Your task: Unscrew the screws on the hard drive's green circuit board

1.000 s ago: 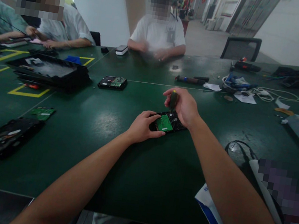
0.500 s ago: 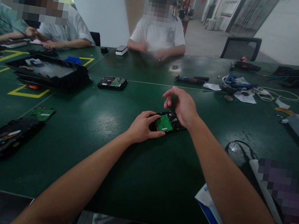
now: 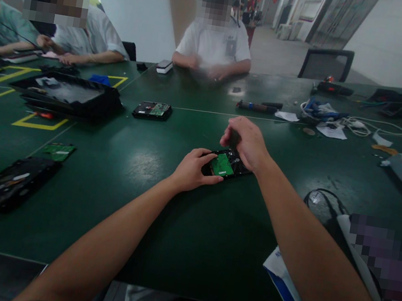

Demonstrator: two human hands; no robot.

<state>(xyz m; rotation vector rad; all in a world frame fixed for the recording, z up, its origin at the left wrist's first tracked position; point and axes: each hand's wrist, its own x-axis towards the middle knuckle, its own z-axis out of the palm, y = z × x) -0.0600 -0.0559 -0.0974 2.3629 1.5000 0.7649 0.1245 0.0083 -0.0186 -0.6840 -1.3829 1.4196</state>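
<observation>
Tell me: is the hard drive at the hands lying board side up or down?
Board side up: the hard drive lies flat on the table, its green circuit board facing the camera.

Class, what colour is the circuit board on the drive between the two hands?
Green. The circuit board shows best in the head view.

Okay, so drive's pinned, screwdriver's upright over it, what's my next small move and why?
Probably a short, pressed-down twist of the screwdriver with the right hand. It stands upright in that closed hand over the far edge of the hard drive, while the left hand braces the near side flat on the table. The tip is hidden, so I can't confirm it's seated.
</observation>
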